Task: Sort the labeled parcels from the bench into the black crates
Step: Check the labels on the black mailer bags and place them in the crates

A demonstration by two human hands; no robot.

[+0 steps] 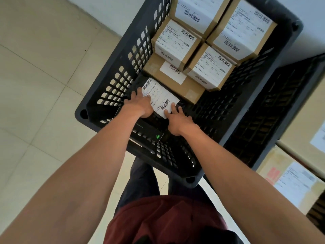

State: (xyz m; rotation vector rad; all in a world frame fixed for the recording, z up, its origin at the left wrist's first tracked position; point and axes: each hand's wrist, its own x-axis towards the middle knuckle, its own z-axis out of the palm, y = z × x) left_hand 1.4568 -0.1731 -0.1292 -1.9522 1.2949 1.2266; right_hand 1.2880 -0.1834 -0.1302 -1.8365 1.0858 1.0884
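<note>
A black slatted crate (112, 80) stands on the floor below me. Its far half holds several brown cardboard parcels (175, 43) with white barcode labels; a flat brown one (191, 93) lies under them. In the near part lies a flat dark parcel with a white label (162, 98). My left hand (140, 103) rests on that label's left side, fingers spread. My right hand (177, 120) touches the label's near right corner with straight fingers. The dark parcel's body is mostly hidden by my hands.
A small black device with a green light (149, 133) sits between my forearms at the crate's near wall. A second black crate (281, 111) stands against the first one's right side. Labelled cardboard parcels (292, 182) lie at the right edge. Tiled floor (44, 76) spreads to the left.
</note>
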